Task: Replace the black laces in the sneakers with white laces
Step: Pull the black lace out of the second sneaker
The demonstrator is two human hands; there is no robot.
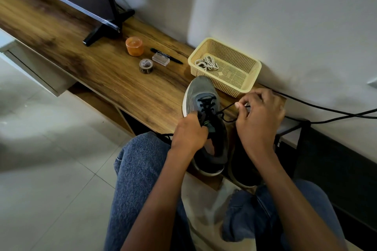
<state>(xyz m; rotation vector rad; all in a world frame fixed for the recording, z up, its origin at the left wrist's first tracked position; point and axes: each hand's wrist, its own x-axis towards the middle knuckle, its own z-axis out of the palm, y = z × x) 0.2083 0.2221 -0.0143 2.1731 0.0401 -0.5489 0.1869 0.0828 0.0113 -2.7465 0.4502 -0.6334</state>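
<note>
- Pinching between thumb and forefinger, the right hand (258,116) has a closed grip on the loose end of the thin black lace (225,109), drawn out to the right of the shoe; the best pull looks like a straight line away from the eyelet, so the tip does not snag.
- Left hand (188,132) curls over the tongue and near eyelets of the grey mesh sneaker with a white sole (201,96), its grip closed on the upper there. Holding the shoe firm matters, or the pull would drag the whole sneaker across the wood.
- That sneaker sits on the near edge of the brown wood-grain table (122,79), toe pointing away; the lower eyelet rows are laced, so I judge the unlacing only begun. Loosening each crossing first should ease the work.
- A second dark sneaker (243,167) lies just beside, mostly hidden under the right forearm.
- Beyond the toe, the pale yellow perforated plastic basket (251,79) holds the coiled white laces (206,63), within easy reach for later.
</note>
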